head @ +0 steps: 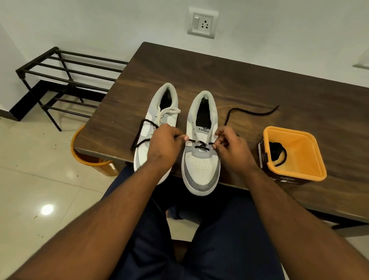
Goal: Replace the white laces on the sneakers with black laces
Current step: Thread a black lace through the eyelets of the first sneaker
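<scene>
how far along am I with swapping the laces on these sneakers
Done: the right sneaker has no white lace, and a black lace crosses its lowest eyelets. In hand: left hand and right hand each pinch an end. Left: its upper eyelets, then the left sneaker, still wearing its white lace.

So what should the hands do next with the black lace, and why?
Probably pull both ends snug, then cross them up to the next eyelets. The left hand and right hand each pinch the black lace, which only crosses the lowest holes of the right sneaker. The holes above look empty, and the left sneaker still has its white lace.
</scene>
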A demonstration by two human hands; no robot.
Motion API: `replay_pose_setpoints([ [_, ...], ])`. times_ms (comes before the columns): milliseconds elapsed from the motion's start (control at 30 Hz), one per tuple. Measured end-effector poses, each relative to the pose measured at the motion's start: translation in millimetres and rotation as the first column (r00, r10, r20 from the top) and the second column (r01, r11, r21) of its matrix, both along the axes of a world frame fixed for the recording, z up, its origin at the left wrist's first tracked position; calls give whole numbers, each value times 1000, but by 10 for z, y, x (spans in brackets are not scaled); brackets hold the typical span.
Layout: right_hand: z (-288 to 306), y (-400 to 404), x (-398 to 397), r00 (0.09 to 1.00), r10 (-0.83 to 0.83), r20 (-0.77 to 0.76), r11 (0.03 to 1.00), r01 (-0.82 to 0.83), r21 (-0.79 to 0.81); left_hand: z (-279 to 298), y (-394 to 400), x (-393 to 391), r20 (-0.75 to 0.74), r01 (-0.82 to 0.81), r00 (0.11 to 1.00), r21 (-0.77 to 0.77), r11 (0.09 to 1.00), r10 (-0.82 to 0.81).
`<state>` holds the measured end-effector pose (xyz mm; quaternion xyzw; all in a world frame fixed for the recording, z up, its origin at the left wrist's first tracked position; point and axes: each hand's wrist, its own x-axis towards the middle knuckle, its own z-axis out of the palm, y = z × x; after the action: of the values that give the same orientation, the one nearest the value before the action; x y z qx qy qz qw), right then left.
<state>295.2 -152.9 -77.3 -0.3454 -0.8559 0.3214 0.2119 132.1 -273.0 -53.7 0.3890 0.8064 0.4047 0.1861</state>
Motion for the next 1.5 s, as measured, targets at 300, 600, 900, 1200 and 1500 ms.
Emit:
replay_pose_setpoints([
  [300,-90,98,37,993,111,48,969,-119,216,-8,-4,-82,30,-176,984,-36,984,177],
  [600,-178,133,35,996,65,66,972,-78,223,25,-59,-90,5,-187,982,-84,979,188],
  [900,64,-461,-62,925,-216,-314,955,134,-263,489,-123,9,31,140,990,-243,960,-137],
  [1200,180,-925,-250,773,-262,-578,606,-334,-722,818,4,123,823,68,540,167,984,-177],
  [1500,277,-859,-409,812,-324,-486,640,-190,-744,979,-42,28,804,207,563,85,975,-190],
])
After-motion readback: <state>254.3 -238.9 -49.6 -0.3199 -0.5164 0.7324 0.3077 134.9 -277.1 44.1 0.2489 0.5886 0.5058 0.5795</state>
